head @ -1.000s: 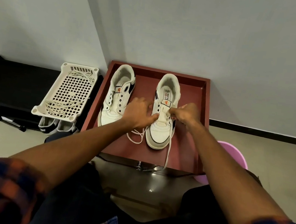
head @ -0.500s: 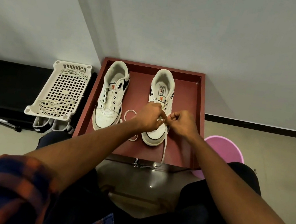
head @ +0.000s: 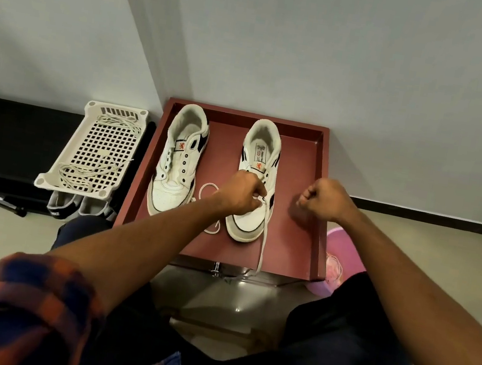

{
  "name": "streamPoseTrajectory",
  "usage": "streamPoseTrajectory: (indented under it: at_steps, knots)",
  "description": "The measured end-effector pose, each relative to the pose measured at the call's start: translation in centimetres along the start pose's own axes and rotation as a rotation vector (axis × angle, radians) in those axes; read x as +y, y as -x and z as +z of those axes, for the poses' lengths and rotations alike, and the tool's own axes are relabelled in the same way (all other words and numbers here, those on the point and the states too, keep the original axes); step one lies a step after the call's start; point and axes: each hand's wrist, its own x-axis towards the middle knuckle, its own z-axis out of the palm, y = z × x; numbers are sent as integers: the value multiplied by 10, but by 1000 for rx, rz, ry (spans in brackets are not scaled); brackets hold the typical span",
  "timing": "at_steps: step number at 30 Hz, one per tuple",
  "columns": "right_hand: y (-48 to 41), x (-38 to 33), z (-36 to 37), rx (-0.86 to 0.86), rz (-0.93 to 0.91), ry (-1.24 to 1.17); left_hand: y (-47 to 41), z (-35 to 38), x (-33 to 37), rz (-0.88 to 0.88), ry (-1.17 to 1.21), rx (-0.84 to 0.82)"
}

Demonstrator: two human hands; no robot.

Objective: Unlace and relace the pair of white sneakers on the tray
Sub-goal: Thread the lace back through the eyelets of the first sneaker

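- I see the left hand [head: 241,193] curled over the right-side sneaker [head: 261,154], pinching its lace [head: 262,242].
- The right hand [head: 323,199] is a closed fist above the tray [head: 299,159], beside that sneaker.

A single wide-angle view from the person's head looks forward and down, near over the lap; tray [head: 285,251] at 12 o'clock, basket [head: 42,182] at 10 o'clock.

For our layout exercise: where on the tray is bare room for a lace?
Bare: tray floor between left sneaker and right sneaker at the heels, and the near-right corner. Crowded: between the toes, under lace loops and the left arm.
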Motion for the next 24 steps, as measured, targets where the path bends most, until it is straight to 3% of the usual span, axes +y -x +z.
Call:
streamPoseTrajectory:
  at_steps: [3,8,16,24]
  knots:
    - [2,-19,22,55,-29,-151,-1,0,-1,14,6,3]
    - [-2,-41,53,12,-41,-166,0,-3,0,9,5,0]
    - [-9,-46,48,-87,-204,120,3,-2,-1,15,4,10]
    - [-10,-35,14,-228,-185,178,2,1,-1,3,16,1]
